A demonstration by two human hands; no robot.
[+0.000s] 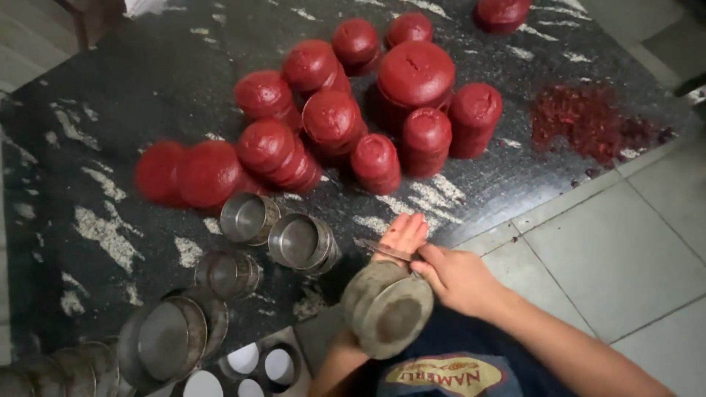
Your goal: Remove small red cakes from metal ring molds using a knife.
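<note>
Round metal tin (388, 309) between both hands, knife (386, 251) above.

No packages, signs or screens in view. Only printed item: oval emblem (435, 375) on front of person's dark blue shirt, bottom centre of frame, yellow field with red lettering and red trim, seen upside down, partly cut by lower edge of frame.

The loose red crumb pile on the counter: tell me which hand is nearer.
Right. The right hand, holding a knife, lies below-left of the crumb pile. The left hand, holding a round tin, sits farther left of it.
</note>
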